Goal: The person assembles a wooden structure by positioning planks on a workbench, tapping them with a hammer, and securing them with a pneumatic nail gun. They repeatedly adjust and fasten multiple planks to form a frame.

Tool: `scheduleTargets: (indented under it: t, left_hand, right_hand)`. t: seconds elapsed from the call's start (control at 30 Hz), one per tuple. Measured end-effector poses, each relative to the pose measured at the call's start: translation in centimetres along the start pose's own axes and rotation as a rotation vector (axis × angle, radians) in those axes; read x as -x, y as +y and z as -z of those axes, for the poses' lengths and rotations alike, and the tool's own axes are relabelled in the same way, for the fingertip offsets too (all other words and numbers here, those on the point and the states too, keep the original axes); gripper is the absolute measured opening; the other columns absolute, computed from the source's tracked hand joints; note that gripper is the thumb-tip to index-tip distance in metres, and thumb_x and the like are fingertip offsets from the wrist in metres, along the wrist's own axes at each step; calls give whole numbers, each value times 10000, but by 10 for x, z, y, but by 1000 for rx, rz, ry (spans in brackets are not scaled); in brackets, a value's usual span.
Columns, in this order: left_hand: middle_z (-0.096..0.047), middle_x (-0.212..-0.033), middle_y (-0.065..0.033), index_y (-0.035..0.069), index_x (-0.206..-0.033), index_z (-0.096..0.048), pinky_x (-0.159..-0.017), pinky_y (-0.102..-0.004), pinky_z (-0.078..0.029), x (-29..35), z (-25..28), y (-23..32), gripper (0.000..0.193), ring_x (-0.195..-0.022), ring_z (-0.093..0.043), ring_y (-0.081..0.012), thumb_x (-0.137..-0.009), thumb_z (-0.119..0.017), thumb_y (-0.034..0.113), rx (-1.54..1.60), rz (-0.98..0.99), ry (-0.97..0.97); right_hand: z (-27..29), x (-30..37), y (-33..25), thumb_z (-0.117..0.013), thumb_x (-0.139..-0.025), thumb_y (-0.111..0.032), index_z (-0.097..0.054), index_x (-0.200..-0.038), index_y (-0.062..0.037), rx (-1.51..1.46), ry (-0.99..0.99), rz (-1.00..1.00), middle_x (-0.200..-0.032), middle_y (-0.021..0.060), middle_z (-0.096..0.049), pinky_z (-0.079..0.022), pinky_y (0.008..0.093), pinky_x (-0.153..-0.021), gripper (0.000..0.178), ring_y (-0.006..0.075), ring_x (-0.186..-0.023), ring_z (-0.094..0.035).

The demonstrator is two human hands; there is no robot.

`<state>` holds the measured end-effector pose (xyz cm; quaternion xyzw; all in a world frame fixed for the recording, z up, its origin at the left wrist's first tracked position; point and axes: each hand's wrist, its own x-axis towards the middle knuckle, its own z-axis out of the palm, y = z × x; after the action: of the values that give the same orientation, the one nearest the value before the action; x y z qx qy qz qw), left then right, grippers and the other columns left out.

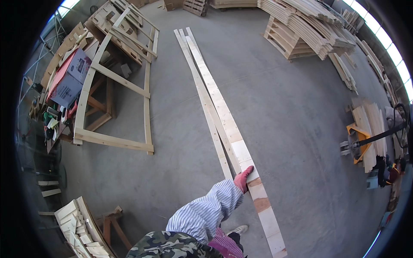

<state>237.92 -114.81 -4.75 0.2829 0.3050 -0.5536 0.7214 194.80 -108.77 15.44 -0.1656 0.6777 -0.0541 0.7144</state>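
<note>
My left hand (244, 179), in a pink-red glove with a striped sleeve (206, 208) behind it, is closed on the left edge of a long wooden plank (232, 131). Its thumb side lies over the plank's top, and the other fingers are hidden. Pale and reddish-brown blocks joined end to end make up this plank, which runs from the near lower right to the far middle. Beside it on the left, a thinner pair of wooden strips (205, 101) stretches the same way, with a narrow gap between. No part of my right hand shows.
A wooden frame with crossbars (120, 81) stands to the left, near a cardboard box (71, 81). Far right, stacked boards rest on a wooden pallet (282, 38). A yellow-framed cart (359, 142) holds boards at right. Short wood pieces (81, 228) are piled at lower left.
</note>
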Motion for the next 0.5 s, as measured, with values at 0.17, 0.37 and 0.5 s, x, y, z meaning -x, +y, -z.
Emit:
scheduleTargets:
  t: [0.17, 0.37, 0.5]
  left_hand:
    - [-639, -1168, -138, 3, -1274, -526, -881, -469, -549, -29, 2, 33, 534, -1034, -648, -312, -896, -674, 350, -20, -12, -92]
    - [-657, -1025, -142, -50, -1340, -447, -691, -331, -525, -47, 77, 86, 866, -851, -654, -215, -775, -730, 541, -1026, -264, 446]
    - [-617, -839, -24, -28, -1186, -549, -547, -241, -436, 20, 208, 79, 517, -705, -587, -103, -879, -680, 366, -712, -189, 383]
  right_hand:
    - [-55, -61, -18, -439, -991, -461, -422, -1365, -114, 185, -68, 370, -1224, 109, -547, -383, 585, -1026, 510, 334, -1224, -460]
    - [-106, -164, -67, -561, -935, -511, -529, -1216, -142, -317, -34, 104, -1046, 50, -574, -521, 350, -714, 465, 210, -867, -557]
    - [-154, -247, -116, -580, -893, -581, -528, -1230, -164, -175, -43, -12, -1035, 59, -569, -505, 423, -817, 538, 248, -886, -537]
